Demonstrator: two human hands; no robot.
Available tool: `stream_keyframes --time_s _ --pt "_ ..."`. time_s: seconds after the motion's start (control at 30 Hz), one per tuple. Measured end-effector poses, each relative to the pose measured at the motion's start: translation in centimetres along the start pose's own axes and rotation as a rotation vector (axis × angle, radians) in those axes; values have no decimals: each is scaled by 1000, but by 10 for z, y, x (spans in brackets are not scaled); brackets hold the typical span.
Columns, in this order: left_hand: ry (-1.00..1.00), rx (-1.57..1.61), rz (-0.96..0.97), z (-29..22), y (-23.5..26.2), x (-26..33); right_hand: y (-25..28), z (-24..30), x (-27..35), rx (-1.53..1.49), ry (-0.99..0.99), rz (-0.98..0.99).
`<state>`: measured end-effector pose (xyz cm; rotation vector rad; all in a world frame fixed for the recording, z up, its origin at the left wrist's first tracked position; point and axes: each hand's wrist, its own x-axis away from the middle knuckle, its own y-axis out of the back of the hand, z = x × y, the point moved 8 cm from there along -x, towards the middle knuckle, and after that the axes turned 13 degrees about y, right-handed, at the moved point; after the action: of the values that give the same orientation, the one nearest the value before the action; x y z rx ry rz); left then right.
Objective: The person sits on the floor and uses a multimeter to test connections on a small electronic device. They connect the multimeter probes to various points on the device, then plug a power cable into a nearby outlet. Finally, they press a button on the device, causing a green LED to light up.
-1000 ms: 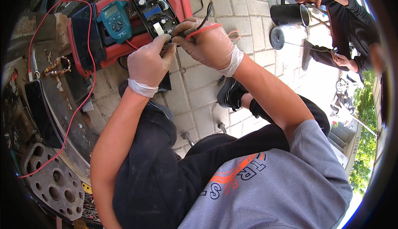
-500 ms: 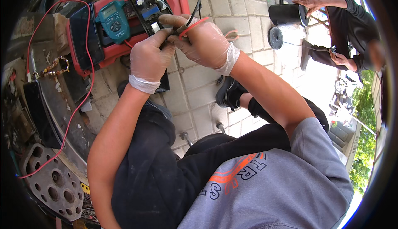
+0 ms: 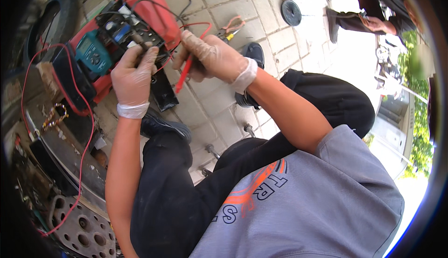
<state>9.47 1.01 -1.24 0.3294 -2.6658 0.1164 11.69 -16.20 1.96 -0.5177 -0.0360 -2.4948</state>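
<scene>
Both my hands wear thin pale gloves. My left hand (image 3: 133, 78) grips a black electronic part (image 3: 135, 38) with wires, held over a red open case (image 3: 154, 8). My right hand (image 3: 210, 59) holds a red test probe (image 3: 183, 75) that points down and left, with its red lead looping above. A teal multimeter (image 3: 93, 55) lies in the case to the left of my left hand. A flat black piece (image 3: 164, 90) lies on the paving just below both hands.
Red wire (image 3: 86, 132) trails down the left to a metal disc with holes (image 3: 86, 230). Red-handled pliers (image 3: 231, 27) lie on the grey paving. Another person (image 3: 368, 10) sits at the top right beside black round weights (image 3: 291, 11). A tyre (image 3: 51, 17) is at the far left.
The view has shifted, so the case and hands sit lower and further right. My right hand has pulled back from the black part, and the red probe now hangs clear of it.
</scene>
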Motion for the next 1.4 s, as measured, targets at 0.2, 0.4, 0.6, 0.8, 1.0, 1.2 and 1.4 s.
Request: stream_keyframes --time_s 0.2,0.4,0.6,0.8,1.0,1.2,1.4 --pt "41 -14 10 0 0 0 -12 -18 4 -396 85 -154" --pt "4 -129 -18 -4 5 -2 -19 -20 2 -441 150 -177" --pt "29 -124 21 1 7 -5 -24 -24 -3 -403 137 -153" --pt "20 -101 -7 -1 5 -4 -22 -22 -7 -371 160 -124" --pt "35 -113 -17 0 7 -4 -23 -17 -12 -355 186 -120" --pt "14 -89 -2 1 6 -5 -24 -17 -11 -310 134 -61" --pt "38 -7 12 3 5 -4 -25 -14 -13 -301 124 -35"
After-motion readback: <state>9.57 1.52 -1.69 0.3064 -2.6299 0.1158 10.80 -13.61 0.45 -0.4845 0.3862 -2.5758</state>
